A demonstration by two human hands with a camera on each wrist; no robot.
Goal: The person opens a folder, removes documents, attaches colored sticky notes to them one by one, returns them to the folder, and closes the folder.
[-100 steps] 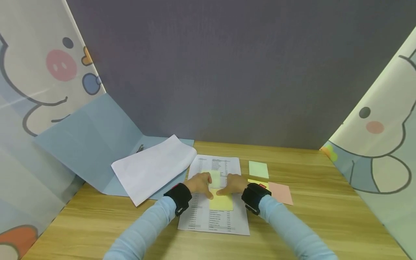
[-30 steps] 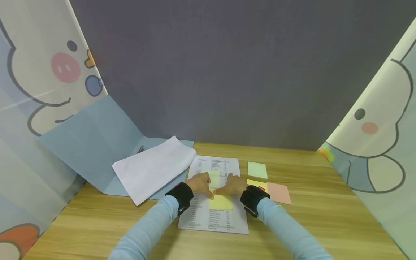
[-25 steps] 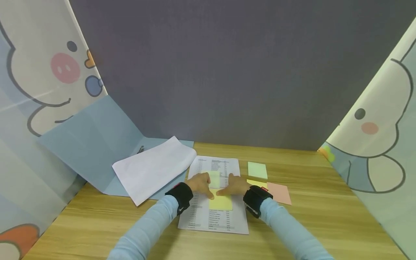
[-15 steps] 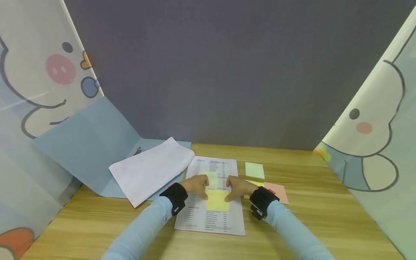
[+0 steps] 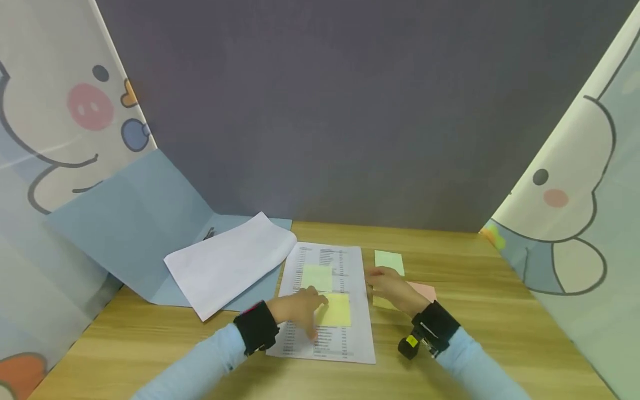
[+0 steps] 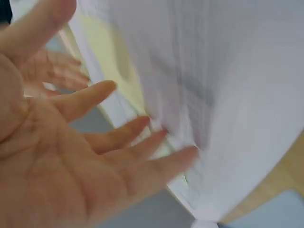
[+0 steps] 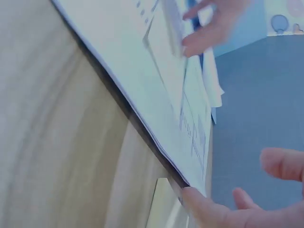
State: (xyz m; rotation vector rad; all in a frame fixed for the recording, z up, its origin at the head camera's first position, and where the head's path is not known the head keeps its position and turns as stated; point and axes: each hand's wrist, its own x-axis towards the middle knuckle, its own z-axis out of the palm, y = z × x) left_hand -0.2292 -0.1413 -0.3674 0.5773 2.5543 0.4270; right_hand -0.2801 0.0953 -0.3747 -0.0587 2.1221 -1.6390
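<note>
My left hand hovers over the left part of a printed sheet, its fingers spread apart; in the left wrist view the palm faces the camera and holds nothing. On that sheet lie a yellow sticky note and, above it, a pale green sticky note. My right hand is off the sheet's right edge, fingers loosely extended, partly covering a yellow sticky-note pad. Beyond it sits a green sticky-note pad, with a pink one to the right, half hidden by the hand.
An open blue folder leans up at the back left, with a curled blank white paper across it and a metal clip near its fold. A grey panel closes off the back of the wooden table.
Both thumbs have left the yellow note on the sheet. My right hand has moved right, off the sheet to the pads; my left hand has drawn back leftward and turned, its fingers spreading.
</note>
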